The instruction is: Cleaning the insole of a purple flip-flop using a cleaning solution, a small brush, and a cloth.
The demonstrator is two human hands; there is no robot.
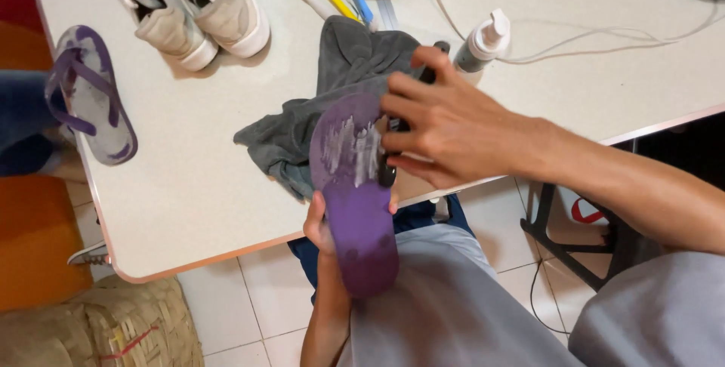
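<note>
1. Both hands are working on one purple rubber flip-flop [355,201], which is being held sole-up over the near edge of the pale laminate table [211,186], its toe end above the tabletop and its heel end reaching down over the person's grey-clad lap.
2. Gripping from underneath, the left hand [321,223] is closing around the heel half of the flip-flop, with the thumb showing on one edge and a fingertip showing on the other.
3. Pressing down from above, the right hand [438,125] is curling its fingers around a small dark object [387,174], mostly hidden by the fingers, which is touching the whitish smeared patch on the sole; what kind of object it is cannot be told.
4. Lying under and behind the flip-flop's toe end, a crumpled grey cloth [332,95] is spreading across the table.
5. Standing just beyond the right hand, a small white pump bottle [483,42] is resting near a thin white cable [604,46].
6. Sitting well apart at the table's left edge, a matching purple-strapped flip-flop [91,95] is lying strap-up.
7. Resting at the far side, a pair of white sneakers [189,4] is standing side by side.
</note>
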